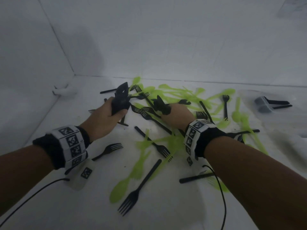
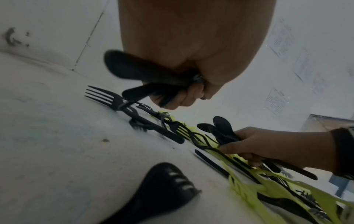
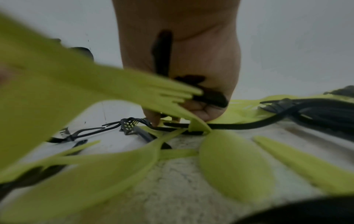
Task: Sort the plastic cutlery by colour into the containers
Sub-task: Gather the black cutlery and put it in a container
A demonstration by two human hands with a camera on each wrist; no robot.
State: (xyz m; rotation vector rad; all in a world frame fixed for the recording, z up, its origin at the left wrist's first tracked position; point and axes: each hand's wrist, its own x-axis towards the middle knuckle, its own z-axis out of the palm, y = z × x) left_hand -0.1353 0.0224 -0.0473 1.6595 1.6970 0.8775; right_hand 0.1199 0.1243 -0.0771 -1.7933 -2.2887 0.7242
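Observation:
Black and lime-green plastic cutlery lies mixed in a pile (image 1: 174, 103) on the white surface. My left hand (image 1: 114, 110) grips a bunch of black cutlery (image 1: 122, 97), seen in the left wrist view as black spoons (image 2: 134, 71) in the fist. My right hand (image 1: 172, 112) grips a smaller bunch of black spoons (image 1: 160, 103) while its fingertips reach down into the pile; black handles (image 3: 162, 51) lie across its palm. A clear container (image 1: 264, 106) at the far right holds black cutlery.
Loose black forks (image 1: 141, 185) and green spoons (image 1: 126, 183) lie near me between my forearms. A white wall corner (image 1: 74, 74) closes the left and back. A small white object (image 1: 64, 92) sits by the left wall. Cables trail from both wristbands.

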